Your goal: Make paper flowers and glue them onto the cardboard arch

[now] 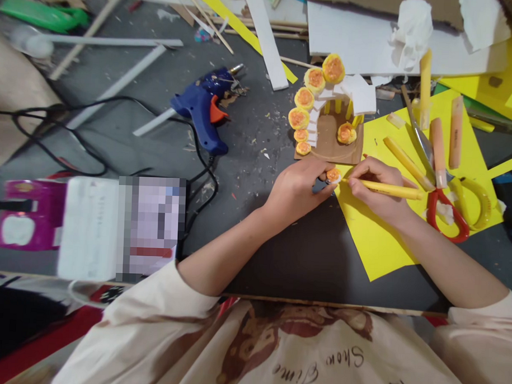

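Observation:
Between the thumb and fingers of my left hand (296, 190) is a small round piece (334, 175), orange in the middle with a white edge. My right hand (380, 188) grips a yellow marker (392, 190), its tip pointing left at the piece's edge; whether they touch is too small to tell. Just beyond my hands stands a small model on a brown base (328, 155), with white steps and a curved row of several yellow-orange round pieces (299, 118). One more such piece (346, 133) sits on the base's right side.
A yellow sheet (375, 246) lies under my right hand, bearing red-handled scissors (460, 224) and several markers (455, 132). A blue glue gun (200, 106) with a black cable (208, 182) lies left of the model. White strips (265, 41) and crumpled tissue (413, 32) are behind.

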The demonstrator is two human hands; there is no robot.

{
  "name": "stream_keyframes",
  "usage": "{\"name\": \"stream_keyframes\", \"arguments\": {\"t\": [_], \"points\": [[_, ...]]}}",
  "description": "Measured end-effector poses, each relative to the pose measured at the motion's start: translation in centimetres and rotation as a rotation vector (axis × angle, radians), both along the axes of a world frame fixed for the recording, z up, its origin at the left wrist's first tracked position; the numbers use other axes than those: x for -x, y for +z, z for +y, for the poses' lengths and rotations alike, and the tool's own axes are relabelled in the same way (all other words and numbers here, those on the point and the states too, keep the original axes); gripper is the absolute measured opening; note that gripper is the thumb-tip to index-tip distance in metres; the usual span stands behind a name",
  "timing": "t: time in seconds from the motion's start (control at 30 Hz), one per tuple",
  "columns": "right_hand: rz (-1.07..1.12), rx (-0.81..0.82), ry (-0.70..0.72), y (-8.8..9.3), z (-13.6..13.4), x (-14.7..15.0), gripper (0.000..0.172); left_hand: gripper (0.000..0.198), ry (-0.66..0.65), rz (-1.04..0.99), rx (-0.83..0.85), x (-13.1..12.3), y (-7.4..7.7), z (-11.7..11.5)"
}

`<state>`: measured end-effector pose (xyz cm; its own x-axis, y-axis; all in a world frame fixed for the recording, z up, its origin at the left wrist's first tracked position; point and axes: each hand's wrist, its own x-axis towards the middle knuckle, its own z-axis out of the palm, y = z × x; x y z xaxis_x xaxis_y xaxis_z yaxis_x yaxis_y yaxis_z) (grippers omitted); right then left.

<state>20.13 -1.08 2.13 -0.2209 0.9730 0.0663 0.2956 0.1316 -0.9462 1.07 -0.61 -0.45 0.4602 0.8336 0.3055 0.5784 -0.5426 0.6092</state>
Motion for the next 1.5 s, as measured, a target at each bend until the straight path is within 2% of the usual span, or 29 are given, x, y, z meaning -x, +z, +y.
{"name": "stream_keyframes", "arguments": {"t": [0.23,0.47,0.9,1.03,1.13,1.23,1.5], "points": [[0.047,0.008,-0.019,-0.4,-0.1,0.0,0.012,0.012,0.006,0.013,0.003,0.0,0.0,0.0],[0.011,-0.003,0.0,-0.2,-0.1,0.0,0.018,0.013,-0.004,-0.006,-0.03,0.0,-0.2,0.1],[0.035,0.003,-0.025,-0.2,-0.1,0.0,0.012,0.012,0.0,-0.008,-0.046,0.0,-0.2,0.0],[0.036,0.001,-0.018,-0.3,-0.2,-0.1,0.018,0.011,0.002,-0.007,-0.047,0.1,-0.2,0.1],[0.141,0.04,-0.014,-0.5,-0.3,-0.2,0.017,0.013,-0.013,-0.012,-0.034,0.1,0.0,0.1],[0.218,0.058,0.005,-0.7,-0.4,-0.2,0.025,0.016,-0.025,-0.018,-0.016,0.2,0.1,0.0],[0.179,0.099,-0.025,-1.2,-0.2,-0.2,0.027,0.024,0.003,-0.011,-0.069,0.1,-0.4,0.0]]}}
